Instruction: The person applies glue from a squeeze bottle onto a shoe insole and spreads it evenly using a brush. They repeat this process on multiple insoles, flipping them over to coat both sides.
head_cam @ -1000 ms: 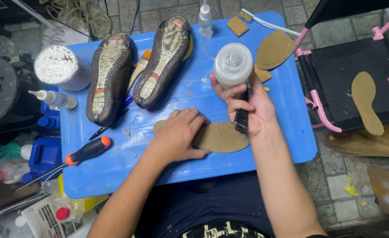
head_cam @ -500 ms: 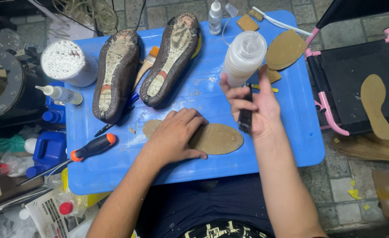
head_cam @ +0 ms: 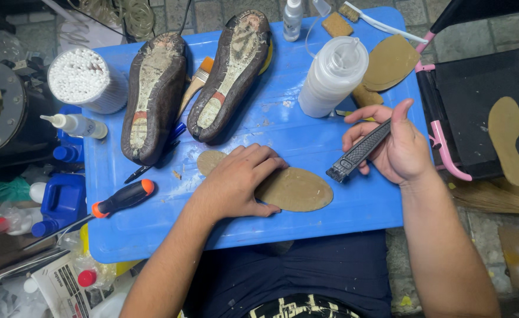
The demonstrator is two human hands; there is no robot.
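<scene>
Shoes [head_cam: 153, 94] two sole-up, left hand [head_cam: 236, 182] on one insole [head_cam: 294, 189], right hand [head_cam: 398, 147] gripping knife [head_cam: 358, 152]

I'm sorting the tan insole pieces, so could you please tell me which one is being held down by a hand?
The tan insole at the blue board's front edge; the left hand presses on it. The others lie untouched: one behind the white bottle, one on the black seat.

Blue board [head_cam: 306, 141]; tan insole [head_cam: 292, 189]; black ribbed knife handle [head_cam: 358, 152]; orange-black screwdriver [head_cam: 121, 198]; translucent white bottle [head_cam: 332, 76].
</scene>
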